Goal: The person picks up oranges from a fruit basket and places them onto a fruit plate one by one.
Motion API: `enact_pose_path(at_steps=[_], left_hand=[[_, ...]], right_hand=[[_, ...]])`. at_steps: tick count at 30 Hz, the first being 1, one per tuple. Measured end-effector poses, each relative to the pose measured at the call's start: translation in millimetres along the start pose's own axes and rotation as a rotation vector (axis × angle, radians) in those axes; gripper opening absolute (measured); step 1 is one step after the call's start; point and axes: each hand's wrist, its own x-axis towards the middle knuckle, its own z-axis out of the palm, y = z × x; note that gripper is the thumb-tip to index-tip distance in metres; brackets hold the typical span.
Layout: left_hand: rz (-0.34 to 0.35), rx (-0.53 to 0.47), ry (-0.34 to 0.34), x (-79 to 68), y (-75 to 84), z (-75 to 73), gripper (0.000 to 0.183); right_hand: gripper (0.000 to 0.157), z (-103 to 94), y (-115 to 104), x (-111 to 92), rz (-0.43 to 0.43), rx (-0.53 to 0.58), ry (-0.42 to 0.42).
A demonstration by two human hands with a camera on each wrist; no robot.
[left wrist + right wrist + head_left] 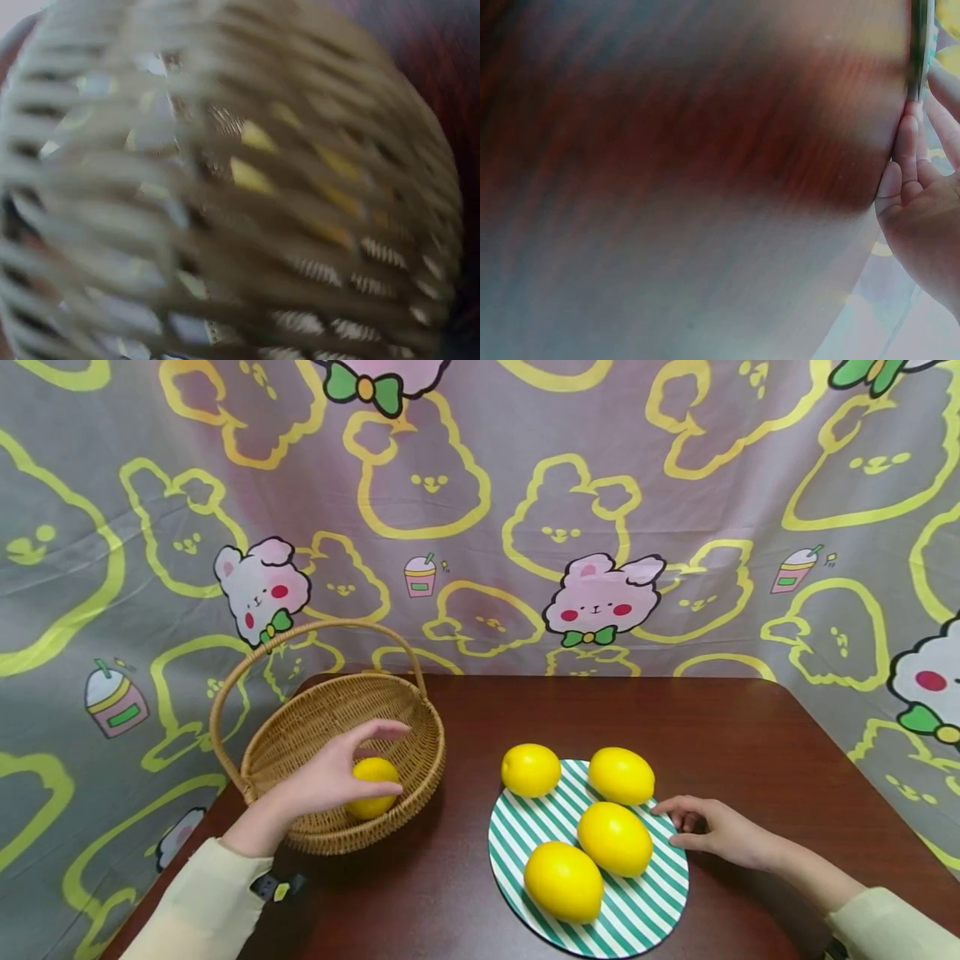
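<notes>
A wicker basket (300,718) with an arched handle stands at the left of the table. In it lies one lemon (369,814), partly hidden by my left hand (337,772). That hand reaches over the basket's near side, thumb and fingers spread wide around the lemon. The left wrist view is filled by the blurred weave of the basket (247,262), with yellow showing through gaps. At the right, my right hand (723,835) holds the rim of a round green-and-white striped plate (517,818). Its fingers (907,142) are at the plate's edge, low by the tabletop.
Several lemons (615,839) are on the plate, one of them (531,770) at its far left rim. The brown wooden table (480,718) runs back to a patterned cloth (465,560) that hangs behind and along both sides.
</notes>
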Motion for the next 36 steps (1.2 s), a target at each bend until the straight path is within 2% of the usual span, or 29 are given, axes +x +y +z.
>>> enact_pose_path(at_steps=[11,19,24,36], left_hand=[[-0.116,0.055,0.02,-10.3,-37.3,-8.4,0.065],[-0.153,0.082,-0.043,-12.0,-55.4,-15.4,0.07],[-0.174,0.116,-0.071,-14.2,-63.7,-18.4,0.074],[-0.201,0.069,-0.16,-16.5,-76.3,-16.2,0.072]], right_hand=[[0.036,0.5,-0.7,0.2,0.004,-0.001,0.003],[0.037,1.8,-0.9,-0.2,0.025,0.009,-0.001],[0.037,1.7,-1.5,-0.2,0.009,0.0,0.003],[0.037,-0.1,-4.8,0.0,0.012,-0.017,0.006]])
